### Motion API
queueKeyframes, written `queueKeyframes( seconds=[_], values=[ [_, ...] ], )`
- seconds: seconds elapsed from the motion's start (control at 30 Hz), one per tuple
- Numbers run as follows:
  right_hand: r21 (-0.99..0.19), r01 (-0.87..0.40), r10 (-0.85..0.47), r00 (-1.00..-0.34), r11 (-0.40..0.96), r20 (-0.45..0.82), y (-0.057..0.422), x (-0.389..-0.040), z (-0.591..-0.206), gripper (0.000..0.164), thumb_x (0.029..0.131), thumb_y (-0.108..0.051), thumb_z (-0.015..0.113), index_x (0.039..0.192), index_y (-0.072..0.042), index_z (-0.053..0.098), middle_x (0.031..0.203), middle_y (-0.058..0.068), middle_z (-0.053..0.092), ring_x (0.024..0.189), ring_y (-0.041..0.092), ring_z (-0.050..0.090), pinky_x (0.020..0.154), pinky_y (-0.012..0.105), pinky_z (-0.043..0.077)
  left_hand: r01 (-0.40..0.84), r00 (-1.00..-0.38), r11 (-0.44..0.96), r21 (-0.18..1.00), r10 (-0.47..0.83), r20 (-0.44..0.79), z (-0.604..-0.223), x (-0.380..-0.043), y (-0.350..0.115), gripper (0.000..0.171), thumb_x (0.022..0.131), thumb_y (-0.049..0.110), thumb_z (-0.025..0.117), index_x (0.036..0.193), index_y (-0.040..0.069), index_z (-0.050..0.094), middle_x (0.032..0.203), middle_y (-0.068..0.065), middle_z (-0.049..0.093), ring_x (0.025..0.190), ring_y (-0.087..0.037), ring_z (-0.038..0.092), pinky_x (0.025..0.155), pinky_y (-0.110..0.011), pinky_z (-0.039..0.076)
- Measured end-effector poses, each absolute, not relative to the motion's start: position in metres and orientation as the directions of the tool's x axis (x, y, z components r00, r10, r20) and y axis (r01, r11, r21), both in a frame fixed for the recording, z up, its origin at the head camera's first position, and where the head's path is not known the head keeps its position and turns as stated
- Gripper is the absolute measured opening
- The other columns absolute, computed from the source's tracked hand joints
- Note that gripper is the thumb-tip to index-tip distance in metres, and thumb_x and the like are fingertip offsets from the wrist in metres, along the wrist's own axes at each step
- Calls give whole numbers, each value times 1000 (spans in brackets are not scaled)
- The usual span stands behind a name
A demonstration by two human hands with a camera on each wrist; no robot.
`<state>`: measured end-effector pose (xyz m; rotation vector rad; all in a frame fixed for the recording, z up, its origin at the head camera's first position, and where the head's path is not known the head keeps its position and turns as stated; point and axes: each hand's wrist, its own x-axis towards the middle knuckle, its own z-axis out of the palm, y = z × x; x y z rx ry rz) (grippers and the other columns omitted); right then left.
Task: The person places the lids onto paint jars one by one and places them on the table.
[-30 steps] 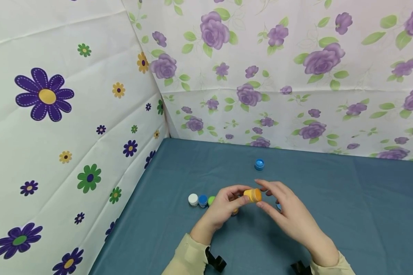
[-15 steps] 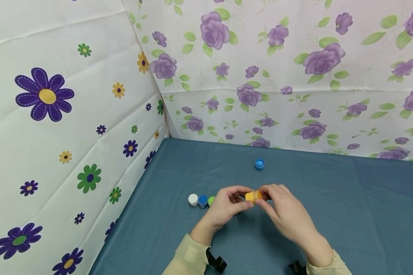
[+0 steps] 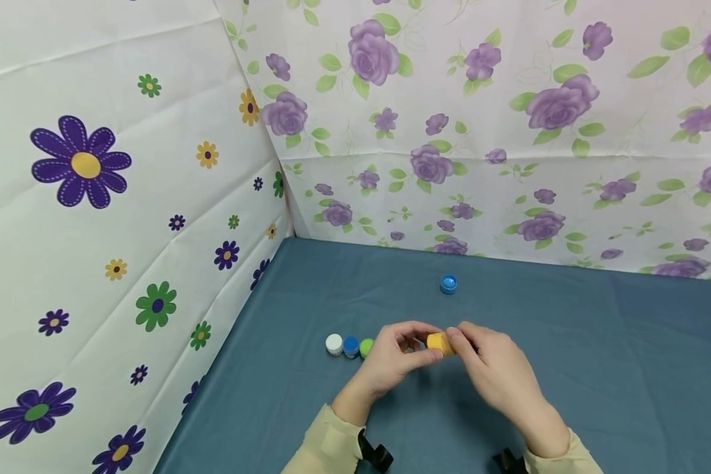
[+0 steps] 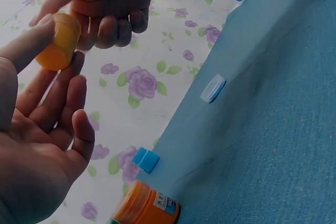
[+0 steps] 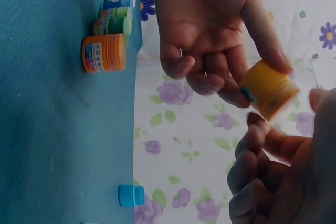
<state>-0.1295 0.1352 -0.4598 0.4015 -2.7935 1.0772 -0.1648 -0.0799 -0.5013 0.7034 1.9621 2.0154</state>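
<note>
A small yellow paint jar (image 3: 437,343) is held off the table, tilted on its side between both hands. My left hand (image 3: 391,359) grips its body between thumb and fingertips, the other fingers loosely bent. At its right end, the thumb and fingers of my right hand (image 3: 500,368) pinch the lid, which they mostly hide in the head view. In the right wrist view the jar's lid end (image 5: 283,100) lies between the right thumb and fingertips. Behind my left hand, an orange paint jar (image 5: 105,53) stands on the table.
White (image 3: 334,345), blue (image 3: 351,346) and green (image 3: 365,347) paint jars stand in a row left of my hands. A light-blue jar (image 3: 448,284) sits farther back. A pale round lid (image 4: 212,88) lies on the blue cloth. Flowered sheets (image 3: 429,164) close off the back and left.
My right hand has come in from beside the yellow jar and taken hold of its lid end, its fingers now turned and more closed. Both hands have shifted slightly right.
</note>
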Motion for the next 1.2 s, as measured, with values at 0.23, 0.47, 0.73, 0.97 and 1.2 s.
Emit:
queueKeyframes(
  seconds=[0.23, 0.47, 0.73, 0.97, 1.2],
  values=[
    [-585, -491, -337, -871, 645, 359, 146, -131, -463, 41, 108, -36, 68, 147, -27, 61, 117, -13, 62, 98, 7, 58, 75, 35, 54, 61, -873, -119, 991, 474, 111, -499, -166, -85, 38, 108, 22, 67, 134, -6, 69, 106, 1, 74, 78, -12, 59, 70, -29, 48],
    [-467, -591, -402, -800, 658, 446, 146, -130, -463, 37, 101, -21, 77, 136, -20, 65, 118, -10, 65, 99, 8, 57, 76, 34, 53, 67, -860, -165, 984, 491, 140, -501, -166, -85, 42, 107, 24, 70, 132, -10, 69, 107, 2, 76, 84, -11, 63, 75, -28, 52],
    [-354, -592, -419, -785, 724, 457, 135, -128, -465, 22, 108, -26, 64, 124, -12, 60, 98, -7, 57, 83, 8, 44, 70, 29, 42, 94, -859, -225, 970, 475, 193, -502, -164, -81, 44, 102, 20, 78, 127, -15, 69, 107, -1, 78, 79, -11, 61, 67, -23, 48],
    [-323, -546, -377, -805, 773, 459, 129, -127, -465, 18, 109, -23, 64, 120, -8, 63, 97, -2, 62, 79, 11, 45, 67, 31, 43, 133, -868, -240, 962, 441, 230, -504, -162, -78, 47, 98, 20, 82, 128, -14, 70, 119, -19, 77, 95, -10, 73, 82, -26, 60],
    [-335, -533, -355, -810, 777, 467, 128, -127, -464, 19, 110, -23, 62, 119, -7, 64, 102, 2, 66, 81, 13, 49, 66, 32, 45, 234, -862, -181, 955, 416, 289, -503, -162, -77, 41, 99, 19, 81, 127, -9, 74, 117, -21, 77, 94, -11, 72, 79, -28, 60]
  ],
)
